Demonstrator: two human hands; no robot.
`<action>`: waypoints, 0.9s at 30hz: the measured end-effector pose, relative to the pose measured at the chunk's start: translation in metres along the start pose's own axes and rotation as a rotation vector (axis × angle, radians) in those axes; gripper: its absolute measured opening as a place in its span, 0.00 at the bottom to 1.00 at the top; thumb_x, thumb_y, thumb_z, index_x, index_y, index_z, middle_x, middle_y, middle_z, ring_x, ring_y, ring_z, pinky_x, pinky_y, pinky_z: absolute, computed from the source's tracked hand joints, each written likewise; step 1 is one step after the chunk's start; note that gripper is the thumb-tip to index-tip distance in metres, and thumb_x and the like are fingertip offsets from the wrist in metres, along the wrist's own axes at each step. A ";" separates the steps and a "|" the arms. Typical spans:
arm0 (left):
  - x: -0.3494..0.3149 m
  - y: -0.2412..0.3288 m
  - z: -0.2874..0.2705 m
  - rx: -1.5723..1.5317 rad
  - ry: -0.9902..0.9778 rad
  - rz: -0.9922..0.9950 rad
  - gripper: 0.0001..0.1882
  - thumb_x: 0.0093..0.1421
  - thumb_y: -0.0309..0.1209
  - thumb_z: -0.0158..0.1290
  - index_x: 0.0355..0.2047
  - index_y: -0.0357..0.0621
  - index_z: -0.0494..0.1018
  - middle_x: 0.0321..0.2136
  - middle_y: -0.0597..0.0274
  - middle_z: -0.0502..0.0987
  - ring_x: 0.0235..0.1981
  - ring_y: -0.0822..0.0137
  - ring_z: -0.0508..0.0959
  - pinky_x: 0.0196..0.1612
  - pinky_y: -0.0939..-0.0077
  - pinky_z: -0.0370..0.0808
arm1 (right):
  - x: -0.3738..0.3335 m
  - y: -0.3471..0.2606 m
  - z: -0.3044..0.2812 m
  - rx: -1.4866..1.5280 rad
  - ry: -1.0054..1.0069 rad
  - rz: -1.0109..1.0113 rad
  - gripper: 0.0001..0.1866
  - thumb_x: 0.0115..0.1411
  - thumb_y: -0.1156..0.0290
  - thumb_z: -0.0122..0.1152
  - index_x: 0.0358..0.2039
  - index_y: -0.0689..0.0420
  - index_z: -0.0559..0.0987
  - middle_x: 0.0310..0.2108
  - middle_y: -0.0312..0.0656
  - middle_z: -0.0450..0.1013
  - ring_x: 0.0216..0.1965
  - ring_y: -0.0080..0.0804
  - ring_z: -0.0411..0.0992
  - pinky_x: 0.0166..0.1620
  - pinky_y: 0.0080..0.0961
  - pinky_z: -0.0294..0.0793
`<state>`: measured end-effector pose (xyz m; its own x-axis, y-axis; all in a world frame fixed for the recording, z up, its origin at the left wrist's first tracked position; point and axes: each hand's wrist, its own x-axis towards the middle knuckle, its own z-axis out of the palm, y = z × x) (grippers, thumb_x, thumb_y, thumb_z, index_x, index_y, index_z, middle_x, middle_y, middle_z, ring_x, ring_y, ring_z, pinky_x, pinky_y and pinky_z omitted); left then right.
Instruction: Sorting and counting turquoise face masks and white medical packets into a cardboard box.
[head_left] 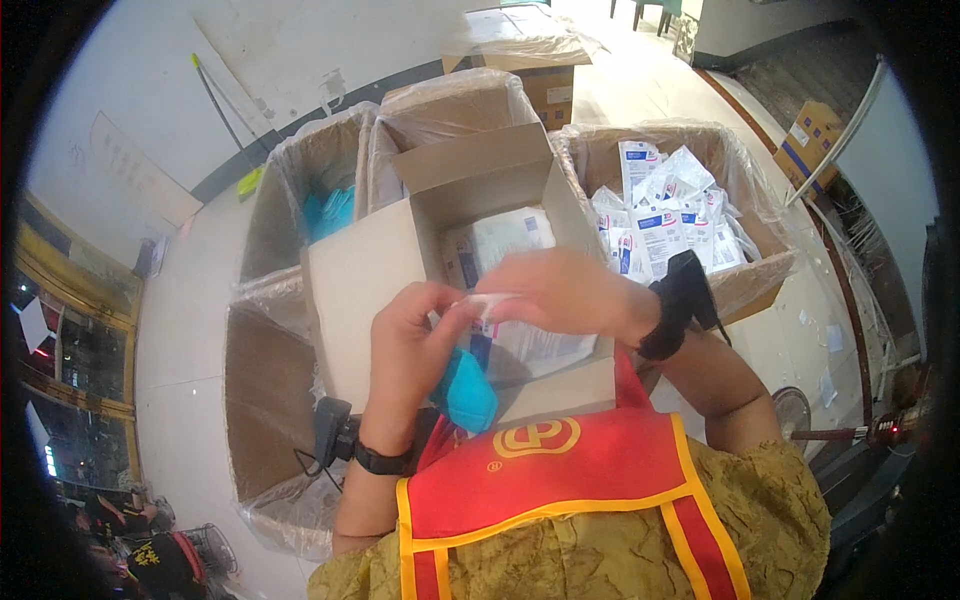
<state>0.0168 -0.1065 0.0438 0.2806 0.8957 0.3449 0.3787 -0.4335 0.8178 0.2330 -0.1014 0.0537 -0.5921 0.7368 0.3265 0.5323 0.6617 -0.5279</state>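
My left hand (410, 345) holds a folded blue item (467, 392) in its palm while its fingertips pinch a small clear plastic packet (490, 301). My right hand (560, 292) grips the same packet from the right side. Both hands hover over an open cardboard box (360, 290) that holds white sealed packets (500, 240). The lower contents of the box are hidden by my hands.
Several plastic-lined cardboard boxes surround it: one at the right full of white and blue packets (665, 215), one at the back left with blue items (330, 212), one at the lower left (262, 385). A small fan (792, 410) stands on the floor at right.
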 end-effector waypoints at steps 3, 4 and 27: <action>0.000 0.005 0.000 0.158 0.003 0.029 0.05 0.52 0.27 0.63 0.26 0.38 0.78 0.21 0.66 0.74 0.25 0.75 0.71 0.29 0.79 0.67 | 0.000 0.002 0.013 -0.112 -0.004 -0.020 0.11 0.59 0.60 0.57 0.36 0.53 0.77 0.32 0.44 0.73 0.36 0.48 0.73 0.39 0.39 0.72; 0.000 0.004 0.000 0.159 0.003 0.029 0.05 0.52 0.27 0.63 0.26 0.38 0.78 0.21 0.66 0.74 0.25 0.75 0.71 0.29 0.79 0.67 | 0.001 0.001 0.013 -0.112 -0.004 -0.020 0.11 0.59 0.60 0.57 0.36 0.53 0.77 0.32 0.44 0.73 0.36 0.48 0.73 0.39 0.39 0.72; 0.019 -0.073 -0.048 -0.319 0.221 -0.272 0.09 0.59 0.32 0.59 0.27 0.41 0.75 0.23 0.74 0.73 0.24 0.83 0.66 0.27 0.86 0.61 | -0.014 -0.052 -0.018 -0.287 0.298 -0.293 0.06 0.48 0.75 0.61 0.29 0.56 0.75 0.24 0.40 0.71 0.28 0.37 0.73 0.32 0.32 0.72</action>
<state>-0.0482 -0.0528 0.0129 0.0013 0.9872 0.1597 0.1125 -0.1589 0.9809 0.2243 -0.1435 0.0904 -0.5651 0.4944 0.6605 0.5397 0.8270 -0.1572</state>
